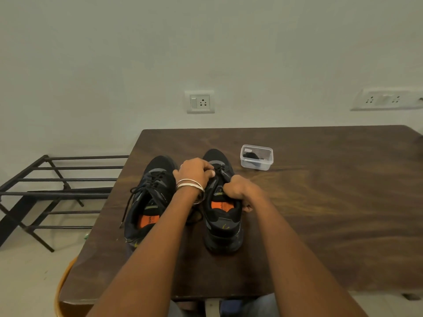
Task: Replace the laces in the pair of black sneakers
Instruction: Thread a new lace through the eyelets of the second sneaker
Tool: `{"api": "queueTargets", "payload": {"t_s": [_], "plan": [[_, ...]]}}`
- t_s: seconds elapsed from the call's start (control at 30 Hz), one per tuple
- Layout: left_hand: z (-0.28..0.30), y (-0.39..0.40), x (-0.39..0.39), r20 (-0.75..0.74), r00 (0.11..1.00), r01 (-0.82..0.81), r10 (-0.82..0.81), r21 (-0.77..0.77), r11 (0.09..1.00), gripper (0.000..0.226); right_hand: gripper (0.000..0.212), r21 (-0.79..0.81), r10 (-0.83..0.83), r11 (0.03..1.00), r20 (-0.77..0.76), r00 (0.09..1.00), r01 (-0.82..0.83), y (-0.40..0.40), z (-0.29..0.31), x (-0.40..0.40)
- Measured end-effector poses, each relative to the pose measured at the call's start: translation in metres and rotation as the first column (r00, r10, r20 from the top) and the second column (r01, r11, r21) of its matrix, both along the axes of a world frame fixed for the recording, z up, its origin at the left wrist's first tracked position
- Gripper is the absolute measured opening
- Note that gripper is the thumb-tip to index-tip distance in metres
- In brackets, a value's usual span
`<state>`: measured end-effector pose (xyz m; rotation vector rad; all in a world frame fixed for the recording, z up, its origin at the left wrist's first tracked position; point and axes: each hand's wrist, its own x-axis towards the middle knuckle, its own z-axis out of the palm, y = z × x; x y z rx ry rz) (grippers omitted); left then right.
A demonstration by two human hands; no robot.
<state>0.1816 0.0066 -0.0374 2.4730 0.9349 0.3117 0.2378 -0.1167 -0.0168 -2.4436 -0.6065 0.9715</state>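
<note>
Two black sneakers with orange insoles stand side by side on a dark wooden table (320,213), toes pointing away from me. The left sneaker (150,197) is laced, and a loose lace end (125,210) hangs down its left side. My left hand (194,171), with bangles on the wrist, pinches the lace (217,168) over the front eyelets of the right sneaker (223,223). My right hand (239,188) grips that shoe's tongue and upper right edge. A clear plastic box (256,157) holding dark laces sits behind the shoes to the right.
A black metal rack (57,193) stands on the floor left of the table. Wall sockets (199,101) are mounted behind the table. The table's right half is bare wood. An orange-rimmed object (63,282) shows under the table's front left corner.
</note>
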Motion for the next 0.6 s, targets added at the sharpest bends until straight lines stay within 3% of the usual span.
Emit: {"api": "queueTargets", "payload": {"t_s": [0.33, 0.53, 0.6], "plan": [[0.000, -0.005, -0.004, 0.024, 0.999, 0.037, -0.038, 0.034, 0.999, 0.016, 0.018, -0.009, 0.000, 1.000, 0.028, 1.000, 0.001, 0.000, 0.000, -0.002], [-0.008, 0.008, -0.012, 0.169, 0.974, -0.097, 0.153, -0.298, 0.950, 0.036, 0.017, 0.006, -0.011, 1.000, 0.011, 1.000, 0.011, -0.001, -0.001, -0.001], [-0.011, 0.013, -0.016, 0.137, 0.972, -0.138, 0.191, -0.325, 0.936, 0.035, 0.015, -0.007, 0.006, 1.000, 0.023, 1.000, -0.006, -0.001, -0.001, -0.001]]}}
